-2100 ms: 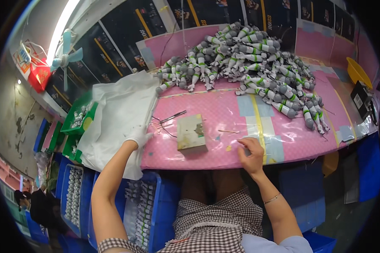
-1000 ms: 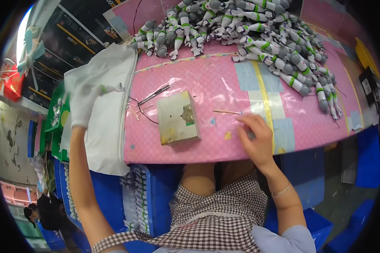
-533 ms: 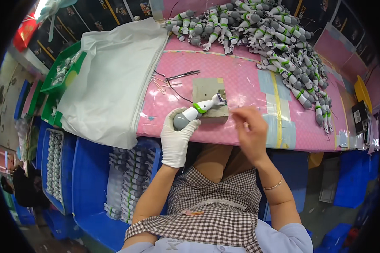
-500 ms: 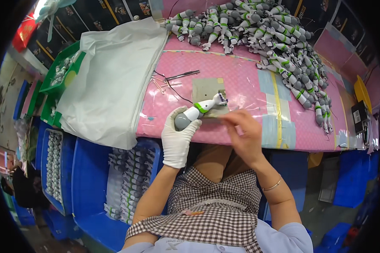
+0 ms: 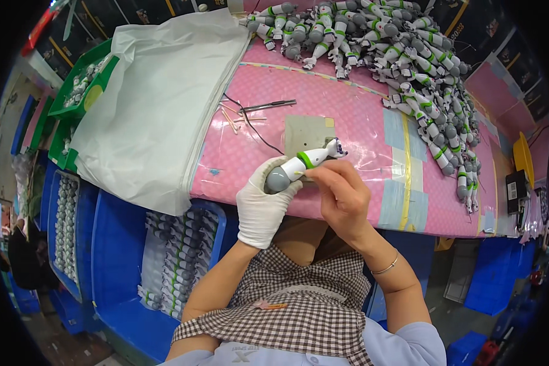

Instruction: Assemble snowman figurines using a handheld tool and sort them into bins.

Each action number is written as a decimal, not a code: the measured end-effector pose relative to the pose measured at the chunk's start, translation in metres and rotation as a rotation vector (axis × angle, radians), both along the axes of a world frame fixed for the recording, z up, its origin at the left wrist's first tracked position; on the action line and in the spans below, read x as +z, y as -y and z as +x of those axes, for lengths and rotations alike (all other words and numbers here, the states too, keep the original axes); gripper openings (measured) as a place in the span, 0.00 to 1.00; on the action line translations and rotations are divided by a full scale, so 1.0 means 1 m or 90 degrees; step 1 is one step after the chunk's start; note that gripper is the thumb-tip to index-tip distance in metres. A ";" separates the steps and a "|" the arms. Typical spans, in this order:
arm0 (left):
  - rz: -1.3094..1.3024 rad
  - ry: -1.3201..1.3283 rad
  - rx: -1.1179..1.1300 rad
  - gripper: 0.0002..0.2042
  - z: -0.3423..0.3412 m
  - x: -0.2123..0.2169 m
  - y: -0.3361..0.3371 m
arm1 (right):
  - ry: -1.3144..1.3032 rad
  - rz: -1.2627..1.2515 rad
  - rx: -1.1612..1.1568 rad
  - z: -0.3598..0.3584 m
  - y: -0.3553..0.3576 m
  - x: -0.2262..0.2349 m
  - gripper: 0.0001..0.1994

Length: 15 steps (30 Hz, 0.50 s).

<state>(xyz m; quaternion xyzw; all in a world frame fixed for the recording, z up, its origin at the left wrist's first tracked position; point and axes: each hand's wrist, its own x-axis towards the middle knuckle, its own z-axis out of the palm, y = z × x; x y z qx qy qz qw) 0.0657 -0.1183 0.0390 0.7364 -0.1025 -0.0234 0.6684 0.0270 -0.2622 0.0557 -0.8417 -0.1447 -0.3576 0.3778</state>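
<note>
My left hand (image 5: pixel 263 204), in a white glove, is closed around the grey rounded end of a toy robot arm (image 5: pixel 294 166). The toy arm is white with a bright green band, and its small hand points up and to the right. Bare, my right hand (image 5: pixel 343 194) has thumb and forefinger pinched together close to the toy arm's lower side. Something small and thin may be between these fingertips, but it is too small to make out. Behind the toy arm lies a grey-green square plate (image 5: pixel 305 130) on the pink table covering.
A large pile of similar toy arms (image 5: pixel 409 67) covers the back right. Tweezers (image 5: pixel 271 105) and thin sticks (image 5: pixel 230 119) lie left of the plate. White sheeting (image 5: pixel 158 110) drapes the left side, near green bins (image 5: pixel 97 91). A blue crate (image 5: pixel 113 262) below holds rows of arms.
My right hand has moved left, bringing its pinched fingers against the toy arm. In the picture, my left hand and the toy arm sit slightly further right as the view shifts.
</note>
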 end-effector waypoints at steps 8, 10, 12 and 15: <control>0.069 0.079 0.028 0.20 0.000 -0.004 -0.001 | -0.031 -0.071 0.017 -0.002 -0.025 -0.002 0.15; 0.071 0.105 0.034 0.19 0.000 -0.002 0.000 | -0.013 -0.084 0.018 -0.004 -0.021 -0.006 0.16; 0.075 0.129 0.038 0.19 -0.002 0.001 0.002 | 0.004 -0.096 0.017 -0.004 -0.020 -0.005 0.16; 0.070 0.122 0.041 0.19 0.000 0.000 0.001 | 0.018 -0.153 -0.015 -0.003 -0.021 0.002 0.17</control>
